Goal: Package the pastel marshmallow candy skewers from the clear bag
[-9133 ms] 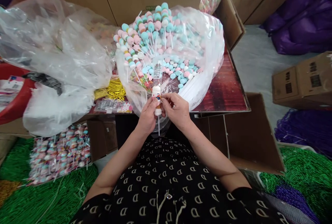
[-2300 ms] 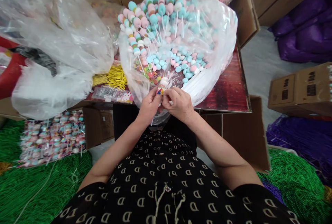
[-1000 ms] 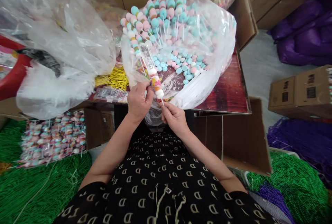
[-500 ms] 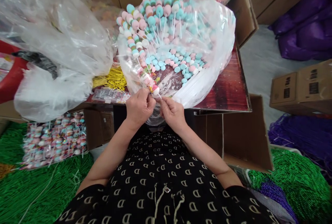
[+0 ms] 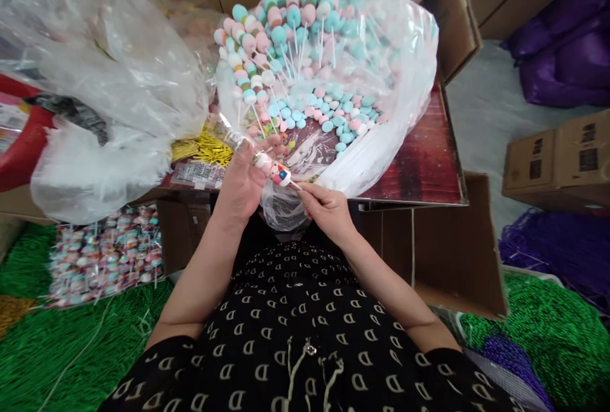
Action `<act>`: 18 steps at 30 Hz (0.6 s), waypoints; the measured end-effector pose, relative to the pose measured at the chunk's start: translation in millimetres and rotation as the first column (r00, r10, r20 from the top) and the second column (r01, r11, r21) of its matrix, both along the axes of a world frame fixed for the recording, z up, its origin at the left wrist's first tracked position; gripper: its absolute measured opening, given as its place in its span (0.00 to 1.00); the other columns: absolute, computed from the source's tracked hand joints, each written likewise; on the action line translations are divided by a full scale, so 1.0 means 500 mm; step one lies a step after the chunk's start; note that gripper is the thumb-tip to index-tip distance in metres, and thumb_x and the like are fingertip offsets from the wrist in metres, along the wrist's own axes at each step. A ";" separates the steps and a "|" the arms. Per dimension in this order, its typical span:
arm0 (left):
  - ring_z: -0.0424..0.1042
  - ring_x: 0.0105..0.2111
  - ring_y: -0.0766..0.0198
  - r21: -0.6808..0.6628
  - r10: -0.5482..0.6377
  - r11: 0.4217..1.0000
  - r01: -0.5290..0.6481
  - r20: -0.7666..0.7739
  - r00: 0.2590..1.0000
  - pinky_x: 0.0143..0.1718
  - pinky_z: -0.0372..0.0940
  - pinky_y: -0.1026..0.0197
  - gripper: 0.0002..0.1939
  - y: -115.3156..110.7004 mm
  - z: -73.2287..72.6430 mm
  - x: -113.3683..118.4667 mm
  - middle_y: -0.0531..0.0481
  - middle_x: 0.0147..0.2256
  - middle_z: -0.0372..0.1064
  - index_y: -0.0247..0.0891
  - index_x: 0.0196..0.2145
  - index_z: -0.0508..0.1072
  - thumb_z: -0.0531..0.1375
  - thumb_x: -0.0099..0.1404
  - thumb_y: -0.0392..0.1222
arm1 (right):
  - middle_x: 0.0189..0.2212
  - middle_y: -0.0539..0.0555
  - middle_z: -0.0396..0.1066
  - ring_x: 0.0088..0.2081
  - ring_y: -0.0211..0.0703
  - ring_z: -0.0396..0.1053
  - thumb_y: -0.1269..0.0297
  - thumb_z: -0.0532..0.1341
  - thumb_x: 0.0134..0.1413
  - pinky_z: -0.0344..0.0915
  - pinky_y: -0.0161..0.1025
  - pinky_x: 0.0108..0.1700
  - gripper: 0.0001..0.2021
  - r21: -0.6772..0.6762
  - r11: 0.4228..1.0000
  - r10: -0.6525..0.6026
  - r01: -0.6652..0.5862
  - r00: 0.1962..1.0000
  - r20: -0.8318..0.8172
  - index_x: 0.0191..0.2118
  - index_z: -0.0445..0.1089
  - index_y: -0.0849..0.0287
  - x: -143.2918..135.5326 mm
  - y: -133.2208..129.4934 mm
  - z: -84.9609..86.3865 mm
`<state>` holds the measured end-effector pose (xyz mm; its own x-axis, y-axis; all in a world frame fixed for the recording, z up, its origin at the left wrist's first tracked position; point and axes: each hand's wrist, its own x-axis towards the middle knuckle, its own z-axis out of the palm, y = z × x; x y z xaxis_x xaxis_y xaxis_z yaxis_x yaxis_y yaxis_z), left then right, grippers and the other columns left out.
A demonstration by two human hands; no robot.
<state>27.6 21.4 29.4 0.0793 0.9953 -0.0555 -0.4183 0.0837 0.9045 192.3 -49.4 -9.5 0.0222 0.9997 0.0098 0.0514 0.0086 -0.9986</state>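
A wrapped marshmallow skewer (image 5: 279,174), with a printed clear wrapper and a white stick, lies slantwise between my hands. My right hand (image 5: 330,210) pinches its stick between thumb and fingertips. My left hand (image 5: 238,191) is turned palm up with its fingers stretched apart, and the skewer's wrapped part lies across it without being gripped. Just beyond is a large clear plastic bag (image 5: 405,97) with several pink, blue and white marshmallow skewers (image 5: 293,16) and loose round candies (image 5: 340,121). Yellow twist ties (image 5: 210,147) lie left of my left hand.
The dark red table (image 5: 429,164) ends just before my body. Below it, an open cardboard box (image 5: 457,253) stands right and a pack of wrapped skewers (image 5: 107,256) lies left. Green bead strings (image 5: 81,351) cover the lower left. A cloudy plastic bag (image 5: 105,164) bulges over the left side.
My left hand has let go of its pinch near the skewer's stick end and turned palm up, fingers spreading. My right hand still pinches the stick and has shifted slightly right.
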 end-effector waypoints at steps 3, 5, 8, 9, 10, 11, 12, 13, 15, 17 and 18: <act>0.81 0.44 0.56 -0.059 -0.001 0.998 0.008 0.120 0.993 0.46 0.74 0.54 0.18 0.002 0.011 0.017 0.49 0.38 0.80 0.43 0.44 0.76 0.69 0.65 0.57 | 0.24 0.50 0.76 0.25 0.37 0.69 0.57 0.63 0.62 0.67 0.35 0.29 0.16 0.044 0.998 -0.051 0.048 0.996 0.079 0.46 0.84 0.57 -0.007 -0.008 -0.007; 0.81 0.40 0.58 -0.080 0.011 0.997 0.001 0.158 0.987 0.46 0.74 0.55 0.16 -0.007 0.008 0.031 0.53 0.32 0.78 0.42 0.43 0.76 0.70 0.65 0.54 | 0.27 0.51 0.79 0.29 0.41 0.74 0.57 0.62 0.63 0.69 0.36 0.31 0.15 0.056 0.996 -0.080 0.073 0.988 0.132 0.47 0.84 0.55 -0.010 -0.010 -0.010; 0.81 0.37 0.61 -0.111 0.019 0.994 0.002 0.183 0.983 0.45 0.74 0.56 0.14 -0.028 -0.005 0.051 0.55 0.28 0.76 0.42 0.41 0.75 0.70 0.66 0.52 | 0.30 0.52 0.81 0.33 0.44 0.77 0.57 0.61 0.65 0.71 0.37 0.33 0.15 0.068 0.993 -0.104 0.094 0.982 0.160 0.48 0.83 0.54 -0.017 -0.011 -0.012; 0.81 0.37 0.61 -0.123 0.014 0.992 0.009 0.181 0.983 0.44 0.74 0.56 0.14 -0.036 -0.010 0.056 0.55 0.28 0.76 0.42 0.41 0.75 0.69 0.66 0.52 | 0.30 0.52 0.81 0.34 0.44 0.77 0.57 0.61 0.65 0.71 0.38 0.33 0.15 0.083 0.991 -0.112 0.101 0.981 0.155 0.47 0.83 0.55 -0.020 -0.011 -0.012; 0.81 0.37 0.61 -0.138 0.003 0.990 0.021 0.175 0.985 0.44 0.74 0.57 0.14 -0.043 -0.014 0.060 0.55 0.28 0.76 0.42 0.41 0.75 0.70 0.66 0.53 | 0.30 0.52 0.80 0.33 0.44 0.77 0.58 0.60 0.65 0.72 0.38 0.34 0.14 0.099 0.990 -0.119 0.105 0.982 0.149 0.46 0.83 0.55 -0.023 -0.010 -0.012; 0.81 0.38 0.60 -0.154 -0.011 0.987 0.038 0.168 0.986 0.43 0.74 0.57 0.16 -0.049 -0.018 0.063 0.54 0.28 0.77 0.42 0.42 0.75 0.70 0.65 0.53 | 0.30 0.53 0.80 0.33 0.44 0.77 0.58 0.60 0.66 0.72 0.38 0.34 0.14 0.114 0.988 -0.121 0.105 0.982 0.142 0.45 0.82 0.56 -0.027 -0.009 -0.011; 0.82 0.39 0.59 -0.169 -0.026 0.984 0.054 0.161 0.987 0.42 0.74 0.57 0.17 -0.054 -0.020 0.064 0.53 0.28 0.77 0.41 0.42 0.75 0.70 0.64 0.54 | 0.30 0.53 0.80 0.32 0.43 0.77 0.58 0.60 0.66 0.72 0.38 0.34 0.14 0.125 0.987 -0.119 0.102 0.983 0.138 0.44 0.82 0.57 -0.031 -0.008 -0.010; 0.82 0.39 0.58 -0.180 -0.040 0.981 0.067 0.154 0.987 0.41 0.74 0.57 0.19 -0.056 -0.022 0.064 0.53 0.28 0.77 0.41 0.43 0.75 0.71 0.63 0.56 | 0.29 0.53 0.79 0.31 0.43 0.76 0.59 0.60 0.66 0.72 0.38 0.34 0.14 0.130 0.987 -0.112 0.095 0.984 0.135 0.44 0.82 0.58 -0.033 -0.007 -0.008; 0.82 0.40 0.57 -0.183 -0.056 0.980 0.083 0.149 0.987 0.40 0.74 0.57 0.22 -0.055 -0.022 0.060 0.52 0.28 0.78 0.40 0.43 0.74 0.71 0.62 0.58 | 0.27 0.52 0.77 0.28 0.41 0.74 0.58 0.60 0.66 0.71 0.38 0.33 0.14 0.124 0.990 -0.079 0.063 0.989 0.123 0.44 0.81 0.58 -0.035 -0.007 -0.003; 0.82 0.40 0.57 -0.165 -0.046 0.984 0.072 0.155 0.987 0.40 0.74 0.58 0.23 -0.047 -0.019 0.052 0.52 0.28 0.77 0.39 0.43 0.74 0.70 0.62 0.59 | 0.24 0.49 0.74 0.24 0.39 0.71 0.57 0.59 0.68 0.70 0.37 0.31 0.15 0.104 0.995 -0.021 0.010 0.994 0.105 0.47 0.79 0.58 -0.032 -0.008 0.002; 0.82 0.40 0.57 -0.151 -0.034 0.987 0.059 0.159 0.987 0.40 0.74 0.58 0.23 -0.042 -0.018 0.048 0.52 0.28 0.77 0.40 0.43 0.74 0.70 0.62 0.60 | 0.23 0.48 0.73 0.23 0.38 0.70 0.56 0.58 0.69 0.70 0.37 0.31 0.15 0.089 0.996 0.010 -0.019 0.995 0.099 0.49 0.79 0.57 -0.029 -0.009 0.005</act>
